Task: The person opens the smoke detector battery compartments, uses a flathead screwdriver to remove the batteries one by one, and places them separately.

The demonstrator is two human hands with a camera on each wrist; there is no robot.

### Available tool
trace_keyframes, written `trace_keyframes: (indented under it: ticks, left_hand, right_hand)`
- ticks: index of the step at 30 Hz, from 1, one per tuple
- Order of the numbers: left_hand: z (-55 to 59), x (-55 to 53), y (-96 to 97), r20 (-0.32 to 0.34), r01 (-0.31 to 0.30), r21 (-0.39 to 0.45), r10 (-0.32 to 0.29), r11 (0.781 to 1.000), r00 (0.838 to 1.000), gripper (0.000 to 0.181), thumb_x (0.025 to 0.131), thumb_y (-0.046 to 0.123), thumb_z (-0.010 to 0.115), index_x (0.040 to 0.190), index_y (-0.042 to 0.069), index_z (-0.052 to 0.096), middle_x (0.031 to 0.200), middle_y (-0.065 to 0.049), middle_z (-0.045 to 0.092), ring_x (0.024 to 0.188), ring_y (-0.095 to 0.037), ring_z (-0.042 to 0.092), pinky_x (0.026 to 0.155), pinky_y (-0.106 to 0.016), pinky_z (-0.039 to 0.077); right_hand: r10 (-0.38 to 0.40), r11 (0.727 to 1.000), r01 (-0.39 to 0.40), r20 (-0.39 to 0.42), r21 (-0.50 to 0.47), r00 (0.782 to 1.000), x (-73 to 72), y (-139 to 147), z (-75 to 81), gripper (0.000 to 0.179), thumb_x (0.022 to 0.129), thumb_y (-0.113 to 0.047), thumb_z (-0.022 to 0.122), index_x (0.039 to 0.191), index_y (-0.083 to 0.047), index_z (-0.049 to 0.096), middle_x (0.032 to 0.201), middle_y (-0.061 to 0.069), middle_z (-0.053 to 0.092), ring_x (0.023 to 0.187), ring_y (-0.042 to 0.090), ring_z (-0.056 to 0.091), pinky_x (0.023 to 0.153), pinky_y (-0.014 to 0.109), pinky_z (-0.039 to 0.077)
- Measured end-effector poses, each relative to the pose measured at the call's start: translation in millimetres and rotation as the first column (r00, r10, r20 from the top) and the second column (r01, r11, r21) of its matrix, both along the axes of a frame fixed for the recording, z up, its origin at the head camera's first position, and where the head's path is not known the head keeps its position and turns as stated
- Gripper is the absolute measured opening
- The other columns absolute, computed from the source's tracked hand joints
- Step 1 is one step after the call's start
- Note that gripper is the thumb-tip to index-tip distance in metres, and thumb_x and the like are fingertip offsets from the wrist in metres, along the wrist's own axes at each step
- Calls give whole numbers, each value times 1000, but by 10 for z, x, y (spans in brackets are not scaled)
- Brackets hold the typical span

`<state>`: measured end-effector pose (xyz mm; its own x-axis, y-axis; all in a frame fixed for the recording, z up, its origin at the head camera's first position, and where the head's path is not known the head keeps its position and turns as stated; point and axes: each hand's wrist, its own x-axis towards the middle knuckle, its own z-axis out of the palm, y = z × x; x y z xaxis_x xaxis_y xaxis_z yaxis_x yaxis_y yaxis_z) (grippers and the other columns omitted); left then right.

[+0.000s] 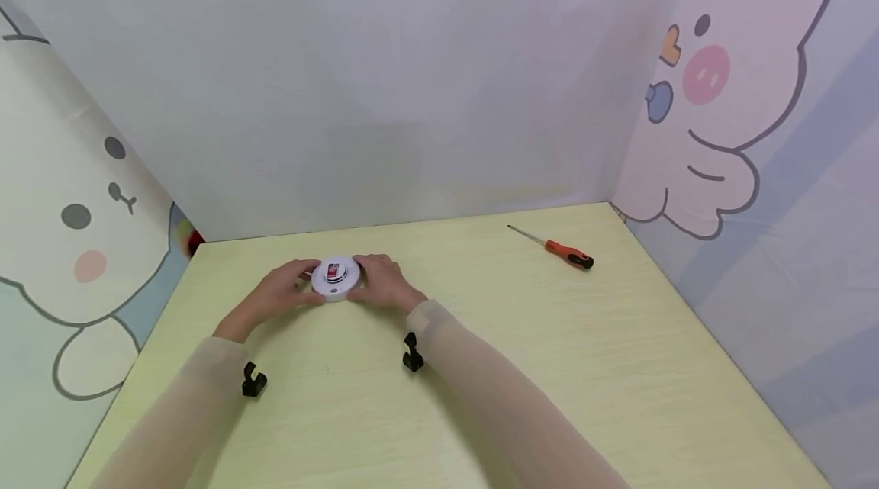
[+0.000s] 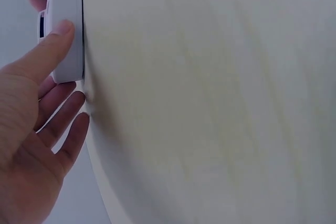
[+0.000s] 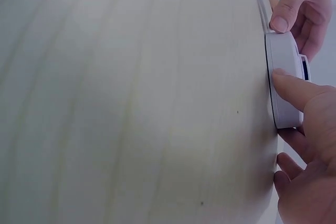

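Note:
A round white smoke detector (image 1: 341, 292) with a small red label on its raised centre lies face up on the table (image 1: 549, 367), left of the middle. My left hand (image 1: 278, 292) grips its left side, thumb at the near edge and fingers round the far side. From the right, my right hand (image 1: 384, 283) holds the opposite side the same way. In the left wrist view the left thumb presses on the side wall of the smoke detector (image 2: 71, 59), while the lower fingers spread free. The right wrist view shows the right thumb against the side of the smoke detector (image 3: 282, 51).
A screwdriver (image 1: 568, 254) with an orange and black handle lies at the back right, its tip toward the back left. Grey-white curtain (image 1: 412, 92) hangs behind the table, with cartoon-printed sheets at both sides. Black clips (image 1: 412, 355) sit at both wrists.

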<state>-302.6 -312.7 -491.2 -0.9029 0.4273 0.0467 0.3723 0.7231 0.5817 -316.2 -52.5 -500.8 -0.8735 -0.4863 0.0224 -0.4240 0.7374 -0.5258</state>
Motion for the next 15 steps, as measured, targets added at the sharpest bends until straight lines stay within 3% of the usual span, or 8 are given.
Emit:
trace_keyframes:
  ticks: [9,15]
  left_hand:
    - [-12,16,144,7,-21,36,21,999,1000,76,90,23,88,150,-5,52,140,-25,62,126,-41,60,103,-57,55]
    - [12,31,270,3,-28,44,28,999,1000,75,91,24,88,151,-3,52,139,-22,63,125,-39,61,103,-54,56]
  right_hand:
    - [8,998,-6,31,-59,999,-46,138,-25,81,94,-37,84,160,-8,45,159,6,53,148,25,47,127,41,32]
    - [20,994,-14,52,-105,998,-37,297,49,80,92,-35,86,158,-8,48,157,6,55,147,24,48,125,41,34]
